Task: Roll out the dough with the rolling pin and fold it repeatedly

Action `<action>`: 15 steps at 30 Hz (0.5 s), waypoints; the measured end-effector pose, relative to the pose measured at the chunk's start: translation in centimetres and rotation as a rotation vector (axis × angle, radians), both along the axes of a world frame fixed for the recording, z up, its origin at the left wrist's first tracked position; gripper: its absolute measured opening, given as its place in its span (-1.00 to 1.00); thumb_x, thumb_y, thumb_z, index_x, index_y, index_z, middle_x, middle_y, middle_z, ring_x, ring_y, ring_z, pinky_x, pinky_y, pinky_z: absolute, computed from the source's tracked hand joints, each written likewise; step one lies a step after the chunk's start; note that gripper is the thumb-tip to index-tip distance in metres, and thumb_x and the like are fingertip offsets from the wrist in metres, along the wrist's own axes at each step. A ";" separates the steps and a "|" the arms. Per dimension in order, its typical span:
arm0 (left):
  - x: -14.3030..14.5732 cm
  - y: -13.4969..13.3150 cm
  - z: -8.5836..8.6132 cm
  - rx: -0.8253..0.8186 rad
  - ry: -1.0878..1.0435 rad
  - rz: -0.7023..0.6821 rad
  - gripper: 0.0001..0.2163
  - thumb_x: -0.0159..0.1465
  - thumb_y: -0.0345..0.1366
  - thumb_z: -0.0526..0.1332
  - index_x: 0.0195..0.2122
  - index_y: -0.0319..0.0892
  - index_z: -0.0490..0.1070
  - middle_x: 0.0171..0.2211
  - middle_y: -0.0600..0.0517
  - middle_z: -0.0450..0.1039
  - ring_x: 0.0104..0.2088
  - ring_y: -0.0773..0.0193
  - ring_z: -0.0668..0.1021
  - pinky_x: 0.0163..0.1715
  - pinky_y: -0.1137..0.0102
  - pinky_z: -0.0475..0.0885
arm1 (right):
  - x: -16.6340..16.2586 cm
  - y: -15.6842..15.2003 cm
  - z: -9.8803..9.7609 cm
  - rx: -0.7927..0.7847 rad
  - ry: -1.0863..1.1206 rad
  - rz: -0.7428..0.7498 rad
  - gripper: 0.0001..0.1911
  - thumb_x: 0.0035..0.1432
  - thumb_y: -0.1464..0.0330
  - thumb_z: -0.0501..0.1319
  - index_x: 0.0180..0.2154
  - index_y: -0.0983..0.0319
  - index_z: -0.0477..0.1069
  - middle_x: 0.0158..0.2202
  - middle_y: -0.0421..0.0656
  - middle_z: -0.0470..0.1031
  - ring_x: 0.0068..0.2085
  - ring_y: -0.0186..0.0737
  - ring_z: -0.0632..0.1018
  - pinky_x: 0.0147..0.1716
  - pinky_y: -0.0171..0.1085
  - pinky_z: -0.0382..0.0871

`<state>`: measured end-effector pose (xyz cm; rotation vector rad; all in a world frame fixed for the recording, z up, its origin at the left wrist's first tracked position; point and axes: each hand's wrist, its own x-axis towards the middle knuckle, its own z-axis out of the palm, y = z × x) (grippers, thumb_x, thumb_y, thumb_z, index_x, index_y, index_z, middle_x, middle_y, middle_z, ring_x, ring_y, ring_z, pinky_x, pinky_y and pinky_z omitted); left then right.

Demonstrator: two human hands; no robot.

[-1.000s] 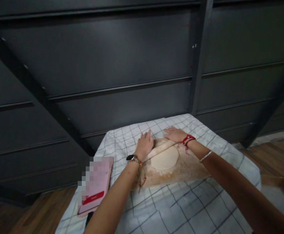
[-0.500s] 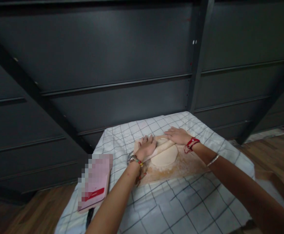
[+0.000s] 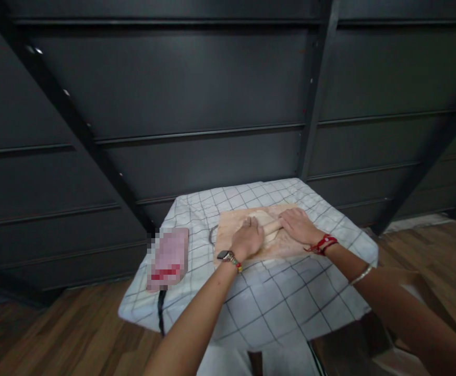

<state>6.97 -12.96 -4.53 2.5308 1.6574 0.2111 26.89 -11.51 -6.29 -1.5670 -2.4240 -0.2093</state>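
Note:
A wooden board (image 3: 228, 230) lies on a table covered with a white checked cloth (image 3: 267, 297). A pale rolling pin (image 3: 270, 228) lies across the board, over flattened dough (image 3: 259, 216) that is mostly hidden. My left hand (image 3: 247, 239) presses on the pin's left part, fingers curled over it. My right hand (image 3: 299, 225) rests on the pin's right part, fingers lying over it. A watch and beads circle my left wrist; red thread and a bangle are on my right arm.
A pink flat object (image 3: 168, 258), blurred out, lies on the cloth left of the board, with a dark cord (image 3: 160, 310) hanging off the front edge. Dark metal panels (image 3: 196, 104) rise behind the table. Wooden floor (image 3: 67, 334) surrounds it.
Both hands and the rolling pin have moved back toward me across the board, covering most of the dough. The camera has pulled back and the table looks smaller.

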 end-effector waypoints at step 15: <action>1.4 -5.9 -1.4 0.130 0.095 -0.009 -0.50 0.36 -0.20 -0.14 0.23 -0.43 0.08 0.19 -0.30 0.19 0.20 -0.05 0.25 0.18 0.12 0.11 | 2.7 -4.4 -2.6 0.164 -0.053 0.090 -0.70 0.30 0.24 0.00 -0.11 0.29 0.37 -0.20 -0.03 0.45 -0.15 -0.09 0.41 -0.08 -0.14 0.18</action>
